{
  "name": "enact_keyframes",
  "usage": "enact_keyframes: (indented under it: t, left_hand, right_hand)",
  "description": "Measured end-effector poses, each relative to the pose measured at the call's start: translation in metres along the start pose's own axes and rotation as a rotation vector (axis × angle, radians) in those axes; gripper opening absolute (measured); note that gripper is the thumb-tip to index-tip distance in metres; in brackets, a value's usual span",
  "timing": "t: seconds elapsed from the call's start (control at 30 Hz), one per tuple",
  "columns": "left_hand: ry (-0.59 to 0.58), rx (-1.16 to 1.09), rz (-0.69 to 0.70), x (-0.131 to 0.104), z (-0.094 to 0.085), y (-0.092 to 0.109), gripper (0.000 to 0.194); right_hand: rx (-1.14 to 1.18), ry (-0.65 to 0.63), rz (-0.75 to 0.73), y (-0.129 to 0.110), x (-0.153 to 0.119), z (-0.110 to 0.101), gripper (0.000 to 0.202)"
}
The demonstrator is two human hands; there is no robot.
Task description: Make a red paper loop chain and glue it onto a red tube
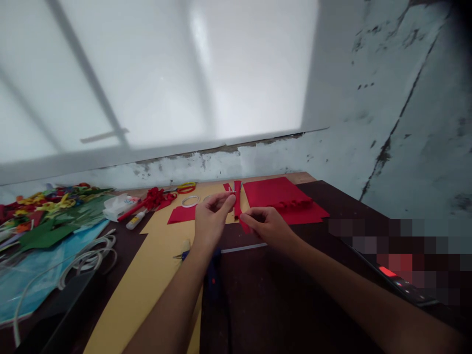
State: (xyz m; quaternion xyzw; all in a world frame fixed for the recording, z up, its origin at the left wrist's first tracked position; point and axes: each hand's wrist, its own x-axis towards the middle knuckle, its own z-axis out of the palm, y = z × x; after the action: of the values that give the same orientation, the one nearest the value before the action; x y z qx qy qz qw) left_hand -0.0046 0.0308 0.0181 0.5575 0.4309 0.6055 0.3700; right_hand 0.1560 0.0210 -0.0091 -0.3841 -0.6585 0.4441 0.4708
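My left hand (211, 219) is closed in a pinch, thumb against forefinger. A thin pale tip and a bit of red show at its fingertips, too small to name. Just right of it a narrow red strip (237, 199) stands out against the yellow sheet. My right hand (271, 227) pinches a small red paper piece (244, 225), which hangs below its fingertips. Under my left wrist lies a blue glue gun (213, 280), partly hidden by the forearm. Behind the hands lie stacked red sheets (275, 191), one with a ruffled edge.
A yellow sheet (136, 285) covers part of the dark table. On the left are a tape roll (183, 202), scissors (186, 187), a glue bottle (135, 220), red ruffled pieces (157, 197), green sheets (47, 239) and a white cable (79, 263). A phone (405, 285) lies right.
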Motion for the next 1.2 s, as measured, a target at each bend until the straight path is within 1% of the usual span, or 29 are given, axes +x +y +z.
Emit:
enact_keyframes:
  t: [0.07, 0.13, 0.23, 0.3, 0.33, 0.4, 0.5, 0.6, 0.83, 1.03, 1.2]
  left_hand:
    - [0.002, 0.004, -0.012, 0.0, 0.001, -0.001, 0.03]
    - [0.017, -0.084, -0.052, 0.001, 0.002, -0.002, 0.026]
    - [0.03, -0.284, -0.137, 0.0, 0.004, -0.002, 0.024]
    - [0.018, -0.313, -0.173, 0.0, 0.004, -0.002, 0.025]
    - [0.009, -0.291, -0.177, 0.0, 0.004, -0.002, 0.026]
    - [-0.024, -0.213, -0.155, -0.001, 0.004, -0.001, 0.026]
    - [-0.116, -0.081, -0.101, -0.004, 0.004, -0.002, 0.024]
    - [-0.176, -0.027, -0.108, -0.007, 0.008, -0.003, 0.022]
    - [-0.19, -0.104, -0.173, -0.01, 0.012, -0.001, 0.019]
    - [-0.22, -0.075, -0.146, -0.011, 0.012, 0.0, 0.013]
    - [-0.193, -0.011, -0.134, -0.01, 0.011, -0.002, 0.01]
  right_hand:
    - [0.016, -0.005, 0.009, 0.001, 0.0, 0.0, 0.036]
    - [0.099, -0.025, 0.065, 0.001, 0.001, -0.001, 0.036]
    - [0.296, -0.121, 0.188, 0.003, 0.002, -0.005, 0.037]
    - [0.321, -0.19, 0.208, 0.003, 0.004, -0.009, 0.037]
    - [0.297, -0.194, 0.187, 0.003, 0.005, -0.011, 0.038]
    - [0.241, -0.123, 0.111, 0.002, 0.007, -0.014, 0.036]
    - [0.252, 0.034, -0.004, 0.0, 0.009, -0.018, 0.03]
    - [0.272, 0.095, -0.063, -0.002, 0.01, -0.019, 0.025]
    - [0.222, 0.092, -0.084, -0.002, 0.01, -0.021, 0.017]
    - [0.186, 0.084, -0.127, -0.004, 0.01, -0.019, 0.01]
    - [0.204, 0.061, -0.104, -0.004, 0.01, -0.017, 0.013]
